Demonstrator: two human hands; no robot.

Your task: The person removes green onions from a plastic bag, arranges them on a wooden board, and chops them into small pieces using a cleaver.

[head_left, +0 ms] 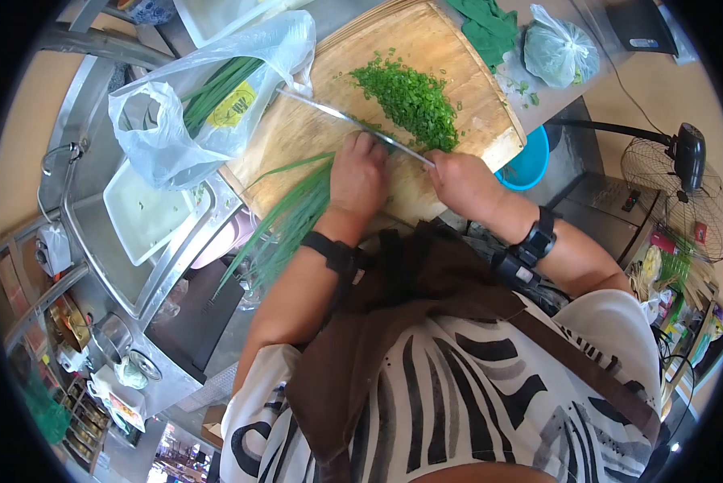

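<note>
On the wooden cutting board (426,48), a bunch of chives (293,217) is pressed down by the left hand (359,179); a knife (353,121) is gripped by the right hand (462,181) beside chopped chives (410,97).

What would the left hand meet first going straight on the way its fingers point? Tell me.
Most likely the knife blade, which lies just past the left hand; beyond it is the chopped greens pile. Depth is unclear.
</note>
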